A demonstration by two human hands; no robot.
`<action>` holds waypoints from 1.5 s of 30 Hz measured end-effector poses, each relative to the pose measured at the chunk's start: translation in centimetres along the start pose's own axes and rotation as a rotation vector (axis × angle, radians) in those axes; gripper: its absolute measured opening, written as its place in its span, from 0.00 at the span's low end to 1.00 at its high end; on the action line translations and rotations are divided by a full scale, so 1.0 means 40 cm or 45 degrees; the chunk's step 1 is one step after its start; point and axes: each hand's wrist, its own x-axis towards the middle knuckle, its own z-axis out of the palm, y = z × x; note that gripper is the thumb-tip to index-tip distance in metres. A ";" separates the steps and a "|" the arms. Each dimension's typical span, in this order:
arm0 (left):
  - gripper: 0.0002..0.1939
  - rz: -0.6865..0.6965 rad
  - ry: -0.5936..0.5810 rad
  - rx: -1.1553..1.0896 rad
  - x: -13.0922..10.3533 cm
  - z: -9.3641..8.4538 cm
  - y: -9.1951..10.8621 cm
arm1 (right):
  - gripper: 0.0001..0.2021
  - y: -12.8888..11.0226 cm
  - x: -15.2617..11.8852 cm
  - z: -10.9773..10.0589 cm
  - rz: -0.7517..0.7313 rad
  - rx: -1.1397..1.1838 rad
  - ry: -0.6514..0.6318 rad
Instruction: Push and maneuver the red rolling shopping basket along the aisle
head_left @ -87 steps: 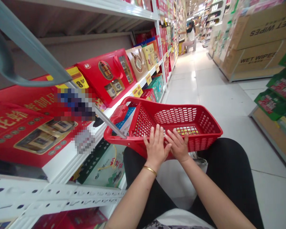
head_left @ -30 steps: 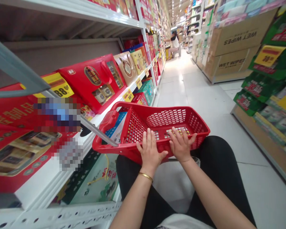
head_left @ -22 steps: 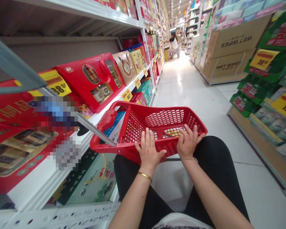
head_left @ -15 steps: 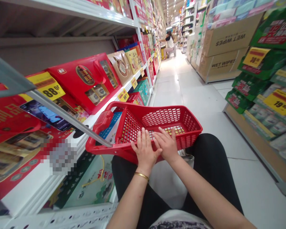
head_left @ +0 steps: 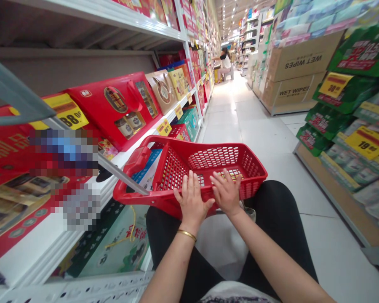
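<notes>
A red plastic shopping basket (head_left: pixel 214 147) with perforated sides rests in front of my knees. My left hand (head_left: pixel 192 200), with a gold bangle at the wrist, lies flat over the basket's near rim, fingers stretched out. To its right, my right hand (head_left: pixel 226 191) is over the same rim with its fingers spread. Neither hand holds anything. The basket's grey metal handle bar (head_left: pixel 123 176) slants up to the left. Behind a red divider at the basket's left end, a blue and white package (head_left: pixel 150 170) shows in part.
Shelves at left carry red gift boxes (head_left: pixel 113 109) and yellow price tags (head_left: pixel 164 127). On the right stand wet wipes cartons (head_left: pixel 298 94) and stacked green packs (head_left: pixel 326 120). A person (head_left: pixel 225 63) sits on a stool farther down the tiled aisle (head_left: pixel 230 113).
My right hand has shifted slightly right, away from my left hand, and its fingers are more spread. My left hand and the basket stay about where they were.
</notes>
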 end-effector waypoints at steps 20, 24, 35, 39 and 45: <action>0.47 -0.036 -0.049 -0.023 -0.006 0.001 0.000 | 0.12 -0.042 0.061 -0.048 0.161 0.017 -0.099; 0.47 -0.013 -0.071 -0.004 -0.006 -0.004 -0.003 | 0.14 -0.071 0.067 -0.044 0.063 0.007 -0.134; 0.48 -0.018 -0.082 -0.007 -0.006 -0.003 0.000 | 0.28 0.169 -0.025 -0.052 0.347 -0.167 0.201; 0.46 -0.022 -0.084 0.011 -0.009 0.000 -0.001 | 0.28 0.099 -0.029 -0.021 0.251 -0.103 0.171; 0.41 -0.081 -0.210 0.103 0.018 -0.018 0.033 | 0.24 0.009 -0.025 -0.007 -0.109 0.017 -0.036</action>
